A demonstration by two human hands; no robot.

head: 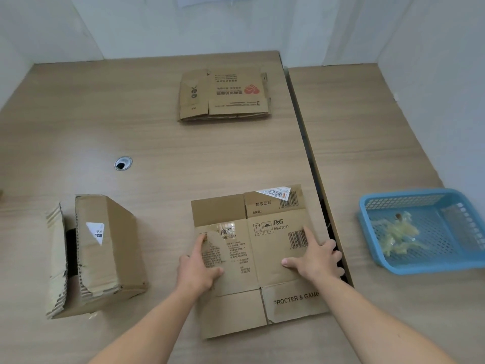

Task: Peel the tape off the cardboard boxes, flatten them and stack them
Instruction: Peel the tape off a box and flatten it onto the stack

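A flattened P&G cardboard box point(262, 261) lies on the wooden table in front of me. My left hand point(199, 266) grips its left edge, thumb on top. Its right edge is held by my right hand point(317, 258), fingers curled around the side. A stack of flattened boxes point(225, 97) lies farther back in the middle. To the left stands an unflattened cardboard box point(102, 253) with torn open flaps and a white label.
A blue plastic basket point(425, 229) holding crumpled peeled tape sits on the right-hand table. A dark gap point(312, 164) runs between the two tables. A round cable hole point(122, 163) is in the left table. White walls close the back.
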